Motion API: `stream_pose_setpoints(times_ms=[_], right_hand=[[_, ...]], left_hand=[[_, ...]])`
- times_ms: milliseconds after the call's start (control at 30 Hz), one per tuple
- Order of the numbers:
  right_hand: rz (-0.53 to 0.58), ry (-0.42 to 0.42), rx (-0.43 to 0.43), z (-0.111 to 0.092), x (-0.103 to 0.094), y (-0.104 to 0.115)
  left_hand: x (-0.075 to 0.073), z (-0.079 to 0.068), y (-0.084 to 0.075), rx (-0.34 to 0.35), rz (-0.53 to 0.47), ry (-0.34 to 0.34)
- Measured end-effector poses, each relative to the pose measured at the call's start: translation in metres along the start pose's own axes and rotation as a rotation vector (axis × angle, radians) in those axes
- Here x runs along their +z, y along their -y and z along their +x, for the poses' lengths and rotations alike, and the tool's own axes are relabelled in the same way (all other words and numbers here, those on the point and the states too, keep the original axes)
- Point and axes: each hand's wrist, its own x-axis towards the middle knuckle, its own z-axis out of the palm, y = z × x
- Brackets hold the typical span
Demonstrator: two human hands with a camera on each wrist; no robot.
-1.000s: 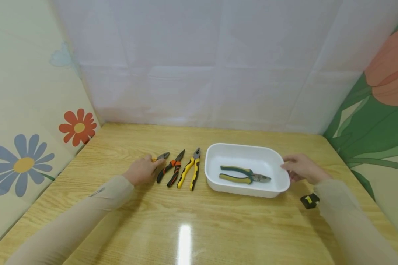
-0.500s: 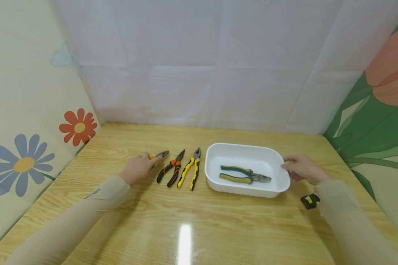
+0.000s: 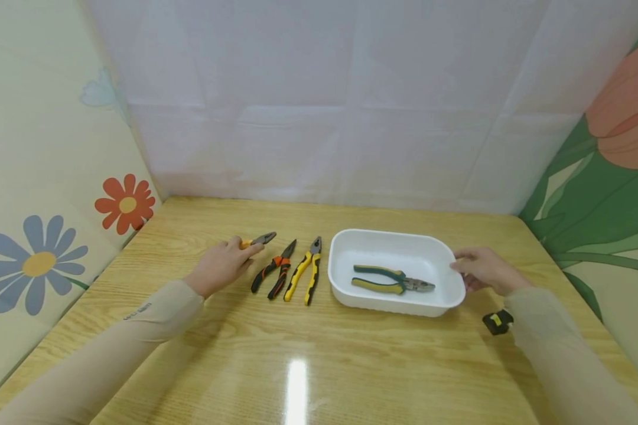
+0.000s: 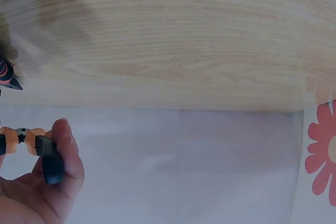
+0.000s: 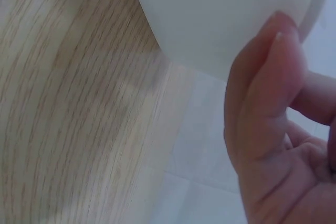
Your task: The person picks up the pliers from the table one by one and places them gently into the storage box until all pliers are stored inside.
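Note:
My left hand (image 3: 219, 267) grips a pair of pliers (image 3: 257, 241) with orange and black handles, its grey nose pointing to the right. In the left wrist view, curled fingers wrap the black handle end (image 4: 51, 163). At the right end of the white plastic basin (image 3: 393, 305), my right hand (image 3: 484, 270) pinches the rim; the right wrist view has the fingertips against the basin's outer wall (image 5: 210, 24). Inside the basin lie green-and-yellow pliers (image 3: 399, 280). Just right of my left hand are long-nose pliers (image 3: 280, 265) with black and orange handles, then yellow-and-black pliers (image 3: 312, 260).
A small black and yellow object (image 3: 497, 322), perhaps a tape measure, lies by the right sleeve. The wooden table (image 3: 244, 366) ends at a white cloth backdrop (image 3: 319, 118), with flower-patterned panels on both sides.
The left hand has drawn slightly left and up, and the orange-handled pliers have risen with it. The right hand and the basin have stayed put.

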Motion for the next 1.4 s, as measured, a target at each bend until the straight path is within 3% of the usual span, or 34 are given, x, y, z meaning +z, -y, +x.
stream_pose_setpoints(times_ms=[267, 700, 1167, 1400], right_hand=[[0.007, 0.014, 0.002, 0.001, -0.001, 0.0], [0.061, 0.05, -0.005, 0.004, -0.003, -0.006], [0.129, 0.073, -0.01, 0.005, -0.005, -0.009], [0.112, 0.067, 0.006, 0.004, -0.004, -0.006]], left_hand=[[-0.009, 0.005, -0.004, 0.017, -0.009, -0.028], [-0.019, 0.016, -0.017, 0.114, 0.018, -0.096], [-0.018, 0.033, -0.031, 0.224, -0.012, -0.171], [-0.016, 0.046, -0.041, 0.272, -0.006, -0.137]])
